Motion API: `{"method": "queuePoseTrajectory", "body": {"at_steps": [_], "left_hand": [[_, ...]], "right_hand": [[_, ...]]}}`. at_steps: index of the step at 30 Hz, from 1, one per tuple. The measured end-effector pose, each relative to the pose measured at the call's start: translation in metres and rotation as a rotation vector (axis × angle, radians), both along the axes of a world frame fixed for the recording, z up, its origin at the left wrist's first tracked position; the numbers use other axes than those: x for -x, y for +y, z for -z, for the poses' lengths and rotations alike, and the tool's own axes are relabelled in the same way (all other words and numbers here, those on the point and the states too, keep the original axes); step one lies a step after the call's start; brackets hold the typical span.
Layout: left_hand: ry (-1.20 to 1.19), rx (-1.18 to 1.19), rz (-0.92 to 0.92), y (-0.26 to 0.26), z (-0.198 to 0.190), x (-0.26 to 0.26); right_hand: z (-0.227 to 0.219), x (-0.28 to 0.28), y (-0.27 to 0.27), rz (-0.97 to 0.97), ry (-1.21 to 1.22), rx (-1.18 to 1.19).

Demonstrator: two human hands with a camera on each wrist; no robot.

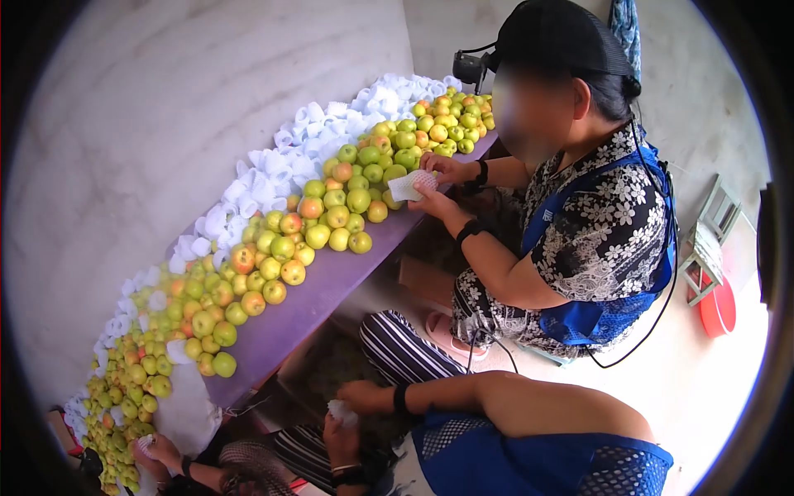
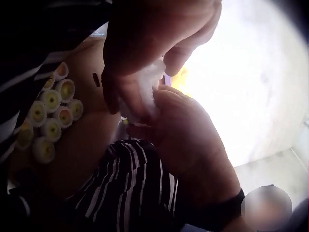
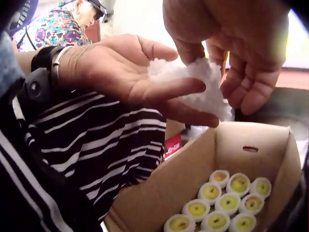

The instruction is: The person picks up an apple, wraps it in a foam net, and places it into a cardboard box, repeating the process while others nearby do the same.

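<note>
A white foam net (image 1: 343,412) is between my two hands low in the head view. My left hand (image 1: 341,442), palm up in the right wrist view (image 3: 116,72), has the net (image 3: 193,79) between its thumb and outstretched fingers. From above, my right hand (image 1: 364,397) pinches the net's edge with thumb and finger (image 3: 231,38). In the left wrist view the left hand (image 2: 154,38) bends over the net (image 2: 148,87), with the right hand (image 2: 188,130) against it. Whether the net has something inside, I cannot tell.
A cardboard box (image 3: 251,140) below holds netted apples (image 3: 229,202). Loose apples (image 1: 281,246) and white nets (image 1: 265,178) line the purple table (image 1: 331,277). A person (image 1: 595,190) sits opposite; other hands (image 1: 157,455) work at lower left.
</note>
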State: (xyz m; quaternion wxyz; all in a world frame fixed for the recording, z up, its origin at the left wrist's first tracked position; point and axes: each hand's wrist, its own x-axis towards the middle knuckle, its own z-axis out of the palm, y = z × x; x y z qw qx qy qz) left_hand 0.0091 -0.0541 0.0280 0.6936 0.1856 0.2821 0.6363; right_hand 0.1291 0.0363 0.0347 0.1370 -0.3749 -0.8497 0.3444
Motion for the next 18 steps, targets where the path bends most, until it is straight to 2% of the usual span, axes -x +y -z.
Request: {"method": "queuePoseTrajectory", "body": {"at_steps": [2, 4, 8, 11, 12, 14, 17, 18], "left_hand": [[-0.104, 0.031, 0.027, 0.0, -0.006, -0.006], [-0.12, 0.072, 0.023, 0.001, -0.004, -0.006], [-0.166, 0.149, 0.041, 0.005, 0.011, -0.001], [-0.031, 0.099, 0.01, 0.007, 0.016, -0.005], [-0.034, 0.103, 0.008, 0.007, 0.017, -0.007], [-0.015, 0.126, -0.025, 0.009, 0.011, -0.01], [0.031, 0.138, -0.059, 0.009, 0.014, -0.007], [0.03, 0.143, -0.058, 0.009, 0.013, -0.007]], "right_hand": [[0.0, -0.006, 0.001, 0.113, 0.121, 0.087], [0.016, -0.008, 0.009, 0.11, 0.194, 0.123], [0.018, -0.013, 0.01, 0.067, 0.331, 0.165], [0.028, -0.013, 0.012, 0.038, 0.43, 0.108], [0.03, -0.013, 0.013, 0.037, 0.427, 0.113], [0.028, -0.014, 0.021, 0.148, 0.374, 0.323], [0.042, -0.006, 0.029, 0.24, 0.391, 0.351], [0.028, -0.01, 0.026, 0.242, 0.39, 0.356]]}}
